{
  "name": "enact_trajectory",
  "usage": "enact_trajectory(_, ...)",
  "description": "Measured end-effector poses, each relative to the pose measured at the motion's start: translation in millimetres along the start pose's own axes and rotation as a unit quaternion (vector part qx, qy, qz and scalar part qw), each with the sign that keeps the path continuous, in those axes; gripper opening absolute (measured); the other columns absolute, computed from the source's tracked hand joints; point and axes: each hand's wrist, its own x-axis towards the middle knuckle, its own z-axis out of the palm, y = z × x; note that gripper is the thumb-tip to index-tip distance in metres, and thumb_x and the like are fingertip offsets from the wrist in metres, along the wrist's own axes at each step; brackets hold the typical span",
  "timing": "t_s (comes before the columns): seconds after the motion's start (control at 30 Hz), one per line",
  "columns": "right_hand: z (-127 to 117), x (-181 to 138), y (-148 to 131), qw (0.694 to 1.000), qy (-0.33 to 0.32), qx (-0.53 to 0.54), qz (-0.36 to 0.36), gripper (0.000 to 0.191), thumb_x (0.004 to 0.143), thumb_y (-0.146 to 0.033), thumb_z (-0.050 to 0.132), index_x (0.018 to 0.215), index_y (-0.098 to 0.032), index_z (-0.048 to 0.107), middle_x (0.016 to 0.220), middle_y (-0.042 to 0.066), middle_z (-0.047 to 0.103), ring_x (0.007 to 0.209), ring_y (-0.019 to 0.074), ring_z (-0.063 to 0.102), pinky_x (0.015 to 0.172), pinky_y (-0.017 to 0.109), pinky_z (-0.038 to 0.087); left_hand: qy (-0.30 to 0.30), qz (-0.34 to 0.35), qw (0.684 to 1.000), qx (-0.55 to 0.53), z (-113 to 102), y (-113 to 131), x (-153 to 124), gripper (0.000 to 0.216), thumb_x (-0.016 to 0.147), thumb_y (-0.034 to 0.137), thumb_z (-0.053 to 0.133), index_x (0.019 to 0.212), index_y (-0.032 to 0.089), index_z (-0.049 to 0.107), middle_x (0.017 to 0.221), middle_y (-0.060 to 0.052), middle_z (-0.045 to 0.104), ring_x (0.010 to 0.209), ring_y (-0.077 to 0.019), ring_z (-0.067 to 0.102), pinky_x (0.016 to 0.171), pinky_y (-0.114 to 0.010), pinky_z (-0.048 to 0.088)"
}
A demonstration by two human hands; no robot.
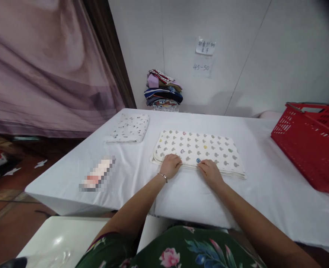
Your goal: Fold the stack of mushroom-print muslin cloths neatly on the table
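Observation:
A folded white cloth [198,147] with grey mushroom-like prints and a few coloured ones lies flat in front of me, in several layers. My left hand [171,166], with a bracelet at the wrist, pinches its near edge left of the middle. A little to the right, my right hand [210,172] grips the same edge between thumb and fingers. Both hands rest low, close to the table. Another folded white cloth [131,127] with small dark prints lies at the back left, apart from my hands.
A white-covered table [254,149] carries everything. On the right stands a red plastic basket [306,149]. A blurred-out flat object [98,174] lies at the left. Folded fabrics [163,89] are piled at the back wall, below a paper sign [205,46]. A white stool [64,238] is below left.

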Motion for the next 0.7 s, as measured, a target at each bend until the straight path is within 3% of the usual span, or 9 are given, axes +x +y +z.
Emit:
enact_trajectory(0.17,3.6,-3.7,3.9,0.999,-0.014,-0.019,-0.023,0.029,0.092,-0.029,0.041,0.101,-0.022,0.067,0.096,0.009,0.06,0.09,0.0215,0.051,0.079,0.036,0.041,-0.028,0.045,0.998,0.03,-0.1,-5.0,-8.5,0.01,0.083,0.023,0.055,0.086,0.02,0.064,0.092,-0.005,0.062,0.09,-0.0191,0.052,0.081,-0.035,0.04)
enact_trajectory(0.43,5.8,-8.7,7.9,0.999,-0.016,-0.022,-0.038,0.029,0.091,-0.024,0.041,0.106,-0.023,0.066,0.097,0.009,0.059,0.09,0.0216,0.051,0.079,0.036,0.042,-0.049,0.058,0.995,0.061,-5.1,-12.0,-10.4,0.013,0.084,0.023,0.054,0.092,0.02,0.064,0.095,-0.006,0.062,0.094,-0.0199,0.052,0.082,-0.034,0.04)
enact_trajectory(0.7,9.4,-12.5,14.8,0.999,-0.013,-0.01,-0.045,0.032,0.09,-0.022,0.04,0.108,-0.022,0.066,0.098,0.009,0.059,0.091,0.0225,0.051,0.081,0.037,0.043,-0.051,0.032,0.993,0.102,-30.1,-40.8,-25.4,0.016,0.086,0.024,0.052,0.095,0.02,0.065,0.098,-0.007,0.062,0.097,-0.0196,0.053,0.085,-0.035,0.041)
